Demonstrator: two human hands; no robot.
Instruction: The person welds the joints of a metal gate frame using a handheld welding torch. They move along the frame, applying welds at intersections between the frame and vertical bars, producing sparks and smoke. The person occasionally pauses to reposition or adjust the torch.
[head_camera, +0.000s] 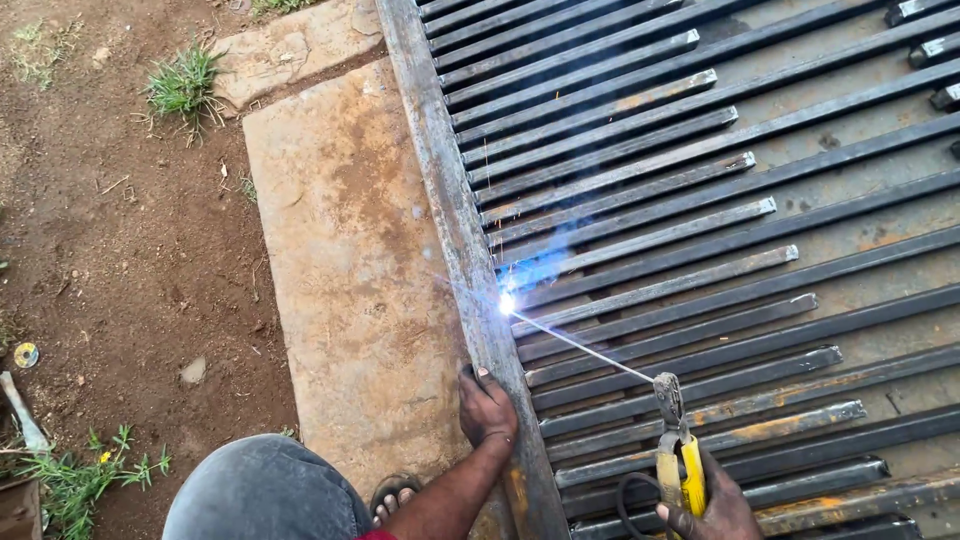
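A steel frame of several dark parallel bars (700, 230) lies flat, joined to a long rusty side rail (450, 200). My right hand (715, 505) grips a yellow-handled electrode holder (680, 465). Its thin welding rod (580, 345) reaches up left to a bright blue-white arc (508, 303) where a bar meets the rail. My left hand (487, 410) rests, fingers curled, on the rail's outer edge just below the arc. A black cable loops beside the holder.
A rust-stained concrete slab (350, 270) lies left of the rail, with bare soil and grass tufts (185, 85) beyond. My grey-clad knee (265, 490) and a sandalled foot (392, 497) sit at the bottom. A small disc (26, 354) lies on the dirt.
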